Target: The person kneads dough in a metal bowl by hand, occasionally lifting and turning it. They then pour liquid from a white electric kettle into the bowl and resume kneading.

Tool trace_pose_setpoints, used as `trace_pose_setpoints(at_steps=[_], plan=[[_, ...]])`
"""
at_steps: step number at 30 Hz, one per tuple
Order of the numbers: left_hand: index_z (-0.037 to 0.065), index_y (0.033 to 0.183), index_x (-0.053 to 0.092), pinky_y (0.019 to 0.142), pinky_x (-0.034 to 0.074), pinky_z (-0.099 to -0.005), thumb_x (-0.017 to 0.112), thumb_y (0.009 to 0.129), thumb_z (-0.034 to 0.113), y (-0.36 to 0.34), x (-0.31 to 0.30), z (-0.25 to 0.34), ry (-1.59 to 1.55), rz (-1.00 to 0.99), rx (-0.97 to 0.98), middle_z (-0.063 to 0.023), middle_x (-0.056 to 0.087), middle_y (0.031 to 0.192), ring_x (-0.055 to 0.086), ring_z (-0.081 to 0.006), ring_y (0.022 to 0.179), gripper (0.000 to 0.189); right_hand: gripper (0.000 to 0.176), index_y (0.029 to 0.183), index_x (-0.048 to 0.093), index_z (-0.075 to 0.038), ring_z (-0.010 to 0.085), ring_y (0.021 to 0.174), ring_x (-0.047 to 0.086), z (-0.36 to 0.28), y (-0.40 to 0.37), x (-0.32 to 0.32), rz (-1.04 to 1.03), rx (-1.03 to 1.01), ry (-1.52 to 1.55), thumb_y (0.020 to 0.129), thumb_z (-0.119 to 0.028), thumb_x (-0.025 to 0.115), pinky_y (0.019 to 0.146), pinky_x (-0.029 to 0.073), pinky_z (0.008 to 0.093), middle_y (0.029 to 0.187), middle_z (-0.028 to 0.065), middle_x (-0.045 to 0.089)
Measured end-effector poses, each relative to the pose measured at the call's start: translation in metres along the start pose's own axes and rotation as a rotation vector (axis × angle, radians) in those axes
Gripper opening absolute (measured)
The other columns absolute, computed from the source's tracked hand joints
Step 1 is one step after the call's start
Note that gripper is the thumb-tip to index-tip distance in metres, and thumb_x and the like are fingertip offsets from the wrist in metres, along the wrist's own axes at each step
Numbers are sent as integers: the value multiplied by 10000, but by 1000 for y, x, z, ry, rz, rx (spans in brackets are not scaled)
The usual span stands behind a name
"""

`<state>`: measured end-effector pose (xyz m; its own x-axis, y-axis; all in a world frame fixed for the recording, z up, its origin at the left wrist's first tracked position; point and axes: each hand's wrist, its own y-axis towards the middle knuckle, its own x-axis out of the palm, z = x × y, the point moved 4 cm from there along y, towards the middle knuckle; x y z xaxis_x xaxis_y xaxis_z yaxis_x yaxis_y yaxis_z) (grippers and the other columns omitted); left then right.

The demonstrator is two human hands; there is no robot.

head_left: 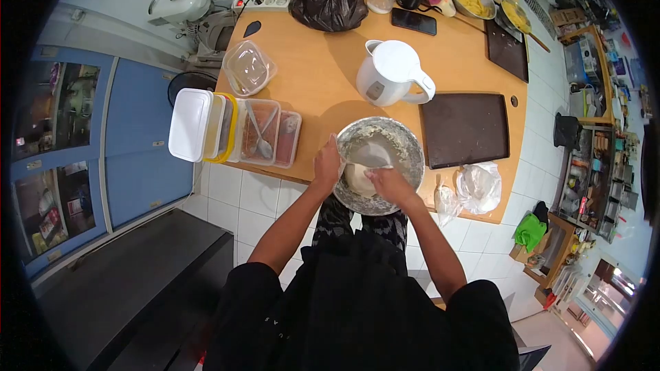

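Observation:
A metal mixing bowl sits at the table's front edge, close to my body, its inner wall coated with flour and bits of dough. My left hand grips the bowl's left rim, fingers closed. Inside the bowl lies a pale lump of dough, towards the near side. My right hand reaches over the near right rim with its fingers closed on the dough's right side; the fingertips are partly hidden. Just behind the bowl stands a white electric kettle.
A dark baking tray lies right of the bowl, with plastic bags in front of it. Stacked plastic containers stand at the left edge. A phone and a black bag are at the back.

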<state>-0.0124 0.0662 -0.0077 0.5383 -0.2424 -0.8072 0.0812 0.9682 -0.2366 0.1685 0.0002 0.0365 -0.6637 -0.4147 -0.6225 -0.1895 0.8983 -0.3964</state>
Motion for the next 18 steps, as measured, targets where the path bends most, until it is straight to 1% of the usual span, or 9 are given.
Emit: trace_pose_setpoints(at_steps=[2, 3, 6, 9, 12, 15, 18], plan=[[-25, 1233, 495, 705, 521, -481, 515, 878, 50, -4, -1, 1, 17, -8, 15, -254, 652, 949, 651, -412, 855, 363, 437, 931, 671, -22, 446, 775, 628, -8, -24, 1, -16, 46, 12, 979, -379, 424, 734, 495, 516, 795, 263, 644], [-27, 1234, 493, 703, 521, -480, 517, 879, 51, -5, -2, 3, 27, -9, 23, -255, 652, 949, 651, -413, 855, 364, 409, 970, 659, -6, 439, 764, 634, -11, -30, 2, 5, 34, -44, 975, -350, 438, 720, 495, 526, 776, 269, 639], [-35, 1231, 491, 694, 521, -479, 527, 871, 49, -10, -2, 2, 66, -34, 22, -257, 653, 923, 653, -414, 840, 371, 372, 944, 669, -13, 437, 753, 635, -8, -38, 11, 101, -1, -58, 971, -314, 452, 700, 502, 527, 743, 274, 632], [-39, 1229, 498, 687, 522, -480, 550, 858, 49, -8, 5, -5, 22, 10, 44, -251, 657, 898, 657, -410, 826, 385, 277, 1046, 661, -79, 421, 757, 644, 3, -19, 21, 110, 215, -171, 949, -280, 496, 669, 514, 514, 849, 231, 660], [-43, 1230, 505, 677, 525, -473, 571, 846, 52, -7, 6, -6, 29, 27, 50, -243, 661, 889, 661, -405, 817, 401, 281, 1157, 607, -121, 398, 741, 652, -6, -4, 26, 232, -6, -243, 923, -261, 541, 614, 518, 486, 1003, 171, 649], [-13, 1228, 501, 711, 540, -457, 479, 909, 60, -6, 9, -7, 137, -12, 30, -234, 658, 965, 666, -383, 856, 328, 304, 1186, 596, -118, 427, 858, 629, -19, 3, 37, -19, -43, -285, 904, -228, 566, 762, 503, 496, 1117, 156, 599], [-51, 1228, 508, 643, 527, -459, 569, 838, 19, -8, 8, -7, 24, 111, 112, -244, 658, 865, 662, -398, 783, 401, 302, 1181, 603, -102, 402, 1020, 583, -38, -8, 34, 404, -510, -511, 886, -157, 573, 865, 461, 513, 1103, 175, 597]])
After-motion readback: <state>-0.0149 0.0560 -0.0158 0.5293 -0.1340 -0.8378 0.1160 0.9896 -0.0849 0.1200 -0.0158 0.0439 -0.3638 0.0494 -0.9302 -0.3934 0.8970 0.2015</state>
